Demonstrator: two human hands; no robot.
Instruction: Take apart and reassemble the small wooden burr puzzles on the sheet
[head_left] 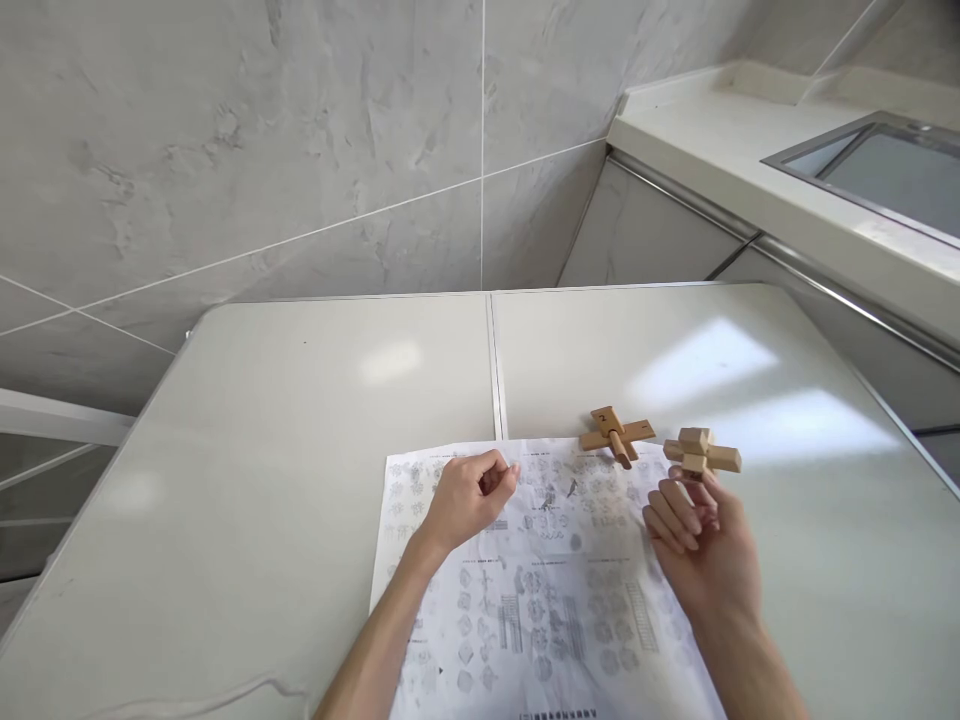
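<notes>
My right hand (701, 545) is raised near the right edge of the paper sheet. Its thumb and forefinger pinch the bottom of a pale wooden burr puzzle (703, 453), whose blocks interlock in a cross, while the other fingers curl in. Over the upper left part of the sheet, my left hand (471, 497) is closed in a loose fist, with nothing seen in it. Between the hands, at the sheet's top edge, lies a darker wooden puzzle (616, 436) of crossed sticks, two of them marked with numbers. Below both hands, the creased paper sheet (540, 590) shows printed puzzle diagrams.
A white folding table (262, 480) with a centre seam carries everything. Grey tiled wall (300, 130) rises behind it. On the right stands a white counter (697, 130) with an inset sink (892, 170). A pale cord (202, 700) lies at the lower left.
</notes>
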